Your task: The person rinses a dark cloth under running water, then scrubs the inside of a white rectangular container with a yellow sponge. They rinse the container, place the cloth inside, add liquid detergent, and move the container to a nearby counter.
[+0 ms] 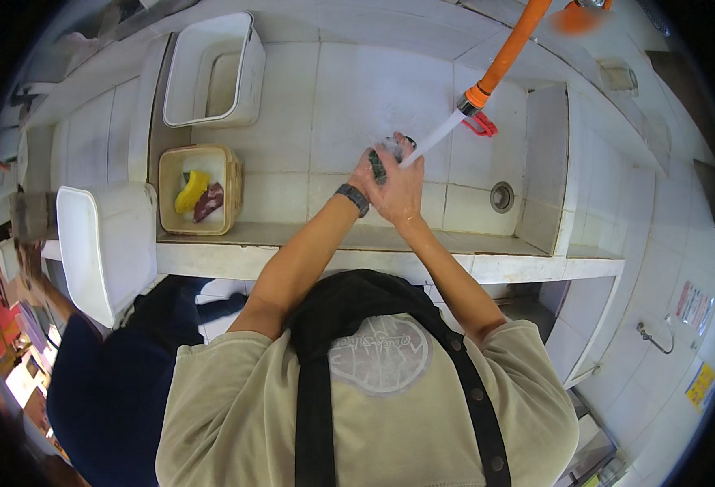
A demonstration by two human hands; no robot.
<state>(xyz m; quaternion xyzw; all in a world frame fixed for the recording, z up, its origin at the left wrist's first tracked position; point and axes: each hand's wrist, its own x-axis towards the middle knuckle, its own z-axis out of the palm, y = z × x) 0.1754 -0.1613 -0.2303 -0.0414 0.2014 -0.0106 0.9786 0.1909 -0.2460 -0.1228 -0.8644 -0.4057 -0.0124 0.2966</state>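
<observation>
Over the tiled sink basin, my left hand (362, 175) and my right hand (403, 192) are pressed together around a small dark green item (377, 167). My fingers and the splashing water cover most of it, so its kind cannot be told. A dark part of something also shows beyond my fingertips. From the metal nozzle of an orange hose (506, 52), a white stream of water (433, 141) runs down onto my hands. A dark watch (353, 199) circles my left wrist.
A white tub (251, 91) stands at the basin's back left. Below it, a cream tub (235, 195) holds a yellow item (193, 192) and a dark red item (209, 203). Right lie a red object (482, 125) and a drain (502, 198). Beside another white bin (132, 225), a person (108, 383) stands.
</observation>
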